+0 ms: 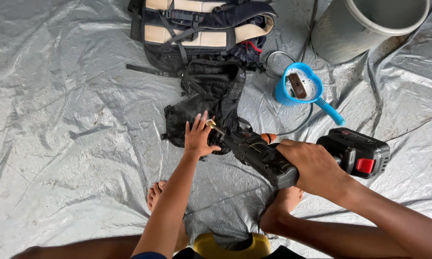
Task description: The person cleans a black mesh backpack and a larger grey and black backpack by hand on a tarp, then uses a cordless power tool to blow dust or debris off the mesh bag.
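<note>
- Right hand (316, 168) wrapped tight around the grip of a black cordless spray gun (268, 158); battery pack with a red catch (357, 154) juts out at 3 o'clock of the hand.
- Brass nozzle tip (210, 124) points toward 10 o'clock, just touching or just above the left hand; cannot tell which.
- Left hand (199, 136) flat, fingers spread, pressing on black mesh fabric (211, 96).
- The mesh piece lies on the grey plastic sheet (72, 120), at 12 o'clock of the left hand.
- Backpack, dark with cream panels (201, 29), lies at 12 o'clock of the mesh, touching it.
- Blue heart-shaped scoop (297, 86) with foamy water and a dark brush in it, at 1 o'clock of the gun; a thin hose (299, 125) curls past it.
- Grey bucket (364, 26) at far 1 o'clock, well apart.
- Bare feet (156, 194) on the sheet, near 6 o'clock.
</note>
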